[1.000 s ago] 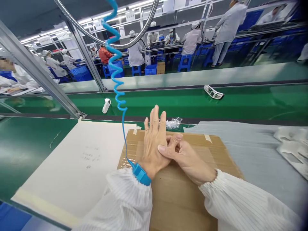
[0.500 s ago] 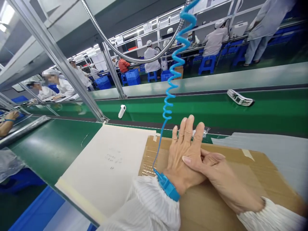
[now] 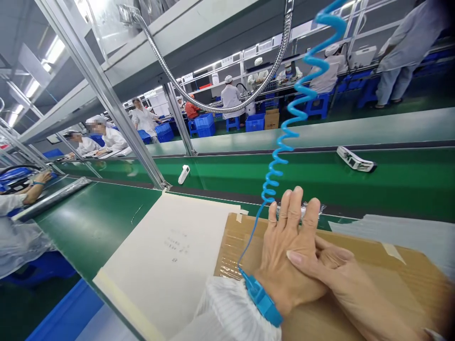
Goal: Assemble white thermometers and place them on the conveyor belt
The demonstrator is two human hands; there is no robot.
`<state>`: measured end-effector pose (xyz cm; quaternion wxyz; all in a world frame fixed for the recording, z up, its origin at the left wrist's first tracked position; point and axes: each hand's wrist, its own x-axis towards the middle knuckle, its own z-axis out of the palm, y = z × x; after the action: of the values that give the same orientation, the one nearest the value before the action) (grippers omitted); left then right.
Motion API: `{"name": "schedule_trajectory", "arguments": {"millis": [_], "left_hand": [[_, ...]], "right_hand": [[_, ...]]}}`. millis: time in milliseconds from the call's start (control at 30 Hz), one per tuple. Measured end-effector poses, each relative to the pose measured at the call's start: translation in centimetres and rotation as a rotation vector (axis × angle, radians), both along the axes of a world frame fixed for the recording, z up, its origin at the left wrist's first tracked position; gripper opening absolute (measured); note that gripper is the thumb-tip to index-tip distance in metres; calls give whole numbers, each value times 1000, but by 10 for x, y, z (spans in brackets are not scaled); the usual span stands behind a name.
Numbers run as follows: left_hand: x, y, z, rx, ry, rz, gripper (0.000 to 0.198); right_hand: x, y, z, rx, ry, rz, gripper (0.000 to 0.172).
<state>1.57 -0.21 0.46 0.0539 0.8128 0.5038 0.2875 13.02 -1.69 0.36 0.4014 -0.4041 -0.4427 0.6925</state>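
My left hand [image 3: 289,253] is stretched out palm down above the cardboard sheet [image 3: 377,279], its fingers slightly apart and nothing in them. Around its wrist sits a blue wrist strap [image 3: 262,301] with a coiled blue cord [image 3: 277,168] running upward. My right hand [image 3: 332,267] clasps the left hand from the right side. Its thumb presses on the back of the left hand, and its other fingers are curled, partly hidden beneath.
Left of the cardboard lies a white sheet [image 3: 156,251] with faint writing. Two white plastic parts, one small [image 3: 184,174] and one curved [image 3: 355,160], rest on the green conveyor belt [image 3: 227,173]. A metal post [image 3: 106,99] and a flexible metal hose [image 3: 213,110] stand in front. Co-workers sit beyond.
The camera view has shifted, so my hands and the bench appear lower and mostly further right. My right hand keeps its clasp on the left hand.
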Motion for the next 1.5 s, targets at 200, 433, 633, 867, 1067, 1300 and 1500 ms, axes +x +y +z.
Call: {"name": "schedule_trajectory", "arguments": {"millis": [200, 433, 633, 867, 1067, 1300, 1500], "left_hand": [[-3, -2, 7, 0, 19, 52, 87], [-1, -2, 6, 83, 5, 12, 72], [-2, 2, -6, 117, -8, 44, 72], [-4, 0, -3, 139, -4, 33, 72], [-4, 1, -8, 65, -22, 14, 72], [-8, 3, -5, 95, -4, 18, 74], [-5, 1, -6, 17, -61, 11, 71]], "right_hand": [[-5, -3, 1, 37, 12, -51, 58], [-6, -6, 8, 35, 128, -34, 48], [-6, -5, 4, 48, 135, -58, 45], [-5, -4, 1, 55, 179, -15, 49], [-7, -3, -1, 33, 160, -70, 46], [-2, 0, -1, 68, 132, -23, 44], [-3, 0, -5, 62, 109, -72, 40]]}}
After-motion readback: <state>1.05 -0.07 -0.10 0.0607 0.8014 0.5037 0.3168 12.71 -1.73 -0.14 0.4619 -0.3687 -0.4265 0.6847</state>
